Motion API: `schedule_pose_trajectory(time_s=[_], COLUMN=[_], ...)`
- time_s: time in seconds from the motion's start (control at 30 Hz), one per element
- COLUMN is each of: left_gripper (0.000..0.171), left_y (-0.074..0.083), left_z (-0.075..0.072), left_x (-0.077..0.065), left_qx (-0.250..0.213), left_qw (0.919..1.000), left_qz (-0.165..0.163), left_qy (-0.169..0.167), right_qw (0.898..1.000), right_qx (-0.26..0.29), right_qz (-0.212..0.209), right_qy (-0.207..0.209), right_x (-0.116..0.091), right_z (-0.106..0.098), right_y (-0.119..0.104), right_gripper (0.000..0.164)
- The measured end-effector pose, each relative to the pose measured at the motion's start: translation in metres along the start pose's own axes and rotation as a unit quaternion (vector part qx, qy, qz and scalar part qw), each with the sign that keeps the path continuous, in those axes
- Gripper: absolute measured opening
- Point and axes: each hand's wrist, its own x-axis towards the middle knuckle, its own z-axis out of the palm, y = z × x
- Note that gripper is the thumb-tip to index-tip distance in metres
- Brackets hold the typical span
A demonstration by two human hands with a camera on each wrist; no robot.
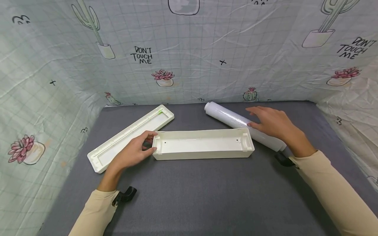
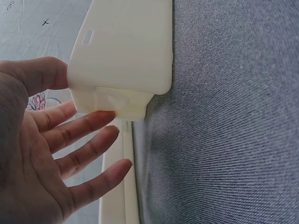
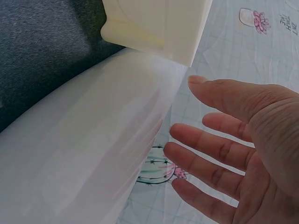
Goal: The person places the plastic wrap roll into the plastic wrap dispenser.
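A long white plastic box (image 1: 200, 154) stands on the grey cloth, its hollow inside facing up. My left hand (image 1: 134, 151) holds its left end, thumb at the near corner and index finger at the far one. The left wrist view shows the thumb on the box (image 2: 126, 46) and the other fingers spread along its end. Behind the box's right end lies a roll of plastic wrap (image 1: 228, 116), slanting toward the right. Over this roll (image 3: 79, 140) hovers my right hand (image 1: 270, 123), its fingers extended and apart, holding nothing.
A matching long white lid (image 1: 127, 139), with a small green piece near its far end, lies slanted behind my left hand. Grey cloth (image 1: 206, 196) covers the table. A printed fabric sheet (image 1: 195, 42) hangs behind the table and along both sides.
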Motion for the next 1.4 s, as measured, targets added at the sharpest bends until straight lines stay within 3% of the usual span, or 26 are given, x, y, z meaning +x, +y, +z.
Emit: schedule_pose_trajectory(time_s=[1.4], left_gripper=[0.051], left_y=[0.0], left_z=[-0.002], left_x=[0.001], left_qx=[-0.005], left_qw=[0.9999], left_qz=[-0.006], left_qy=[-0.008], right_qw=[0.997], right_qx=[0.045], right_qz=[0.009], right_qy=[-0.061], right_x=[0.03], right_z=[0.008], right_y=[0.002], right_gripper=[0.066])
